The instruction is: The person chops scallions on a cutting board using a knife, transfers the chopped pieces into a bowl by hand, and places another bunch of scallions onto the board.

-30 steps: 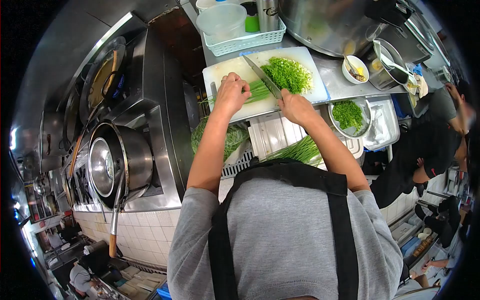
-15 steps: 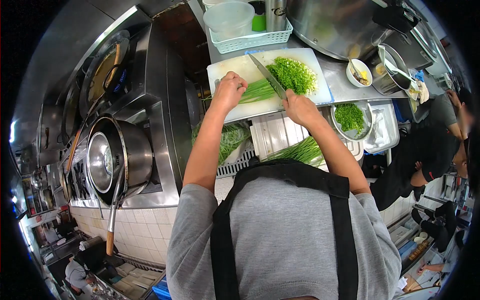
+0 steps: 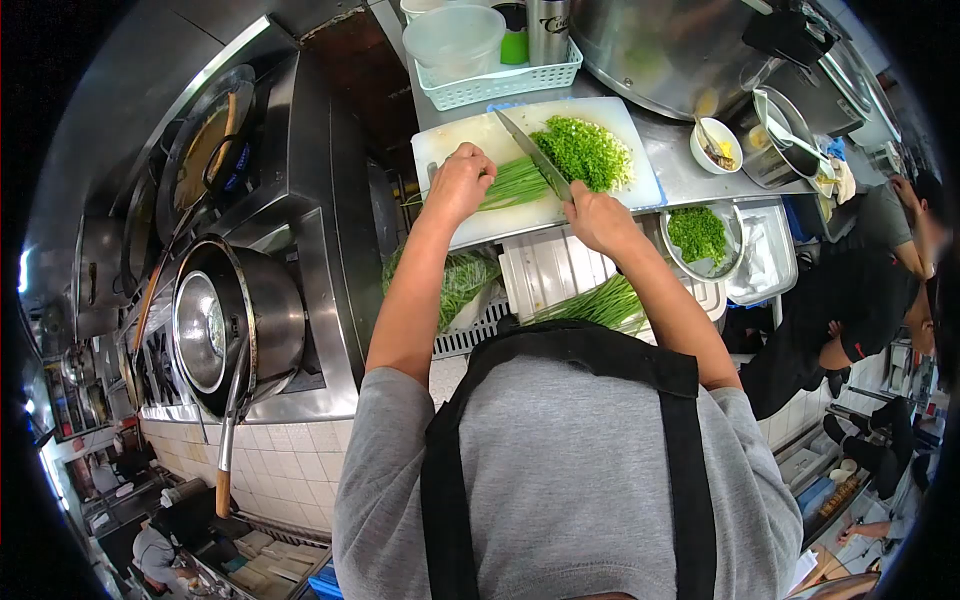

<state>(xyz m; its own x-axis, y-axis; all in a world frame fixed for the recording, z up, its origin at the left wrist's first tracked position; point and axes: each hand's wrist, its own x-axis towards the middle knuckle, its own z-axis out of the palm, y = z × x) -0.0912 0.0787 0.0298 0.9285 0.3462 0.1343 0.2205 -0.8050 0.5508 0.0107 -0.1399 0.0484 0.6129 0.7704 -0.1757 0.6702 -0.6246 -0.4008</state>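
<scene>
My right hand [image 3: 600,215] is closed round the handle of a kitchen knife [image 3: 532,152]. Its blade slants across the white cutting board [image 3: 440,146], between whole stalks and a chopped heap. My left hand [image 3: 460,185] has its fingers curled over the bundle of thin green onions [image 3: 515,185] left of the blade; the fingertips are partly hidden. Right of the knife lies the heap of chopped green onions [image 3: 585,150], with whitish pieces at its right side. More chopped greens fill a bowl [image 3: 698,235] below the board's right corner.
Uncut green onions [image 3: 598,303] lie on a white lid near my body, beside bagged greens [image 3: 462,285]. A plastic basket [image 3: 500,87] and a large steel pot [image 3: 660,50] stand behind the board. A small white bowl [image 3: 717,147] is at right, a pot [image 3: 270,320] on the stove.
Almost nothing differs. Both hands and the knife keep nearly the same place, with only a slight shift of the whole view.
</scene>
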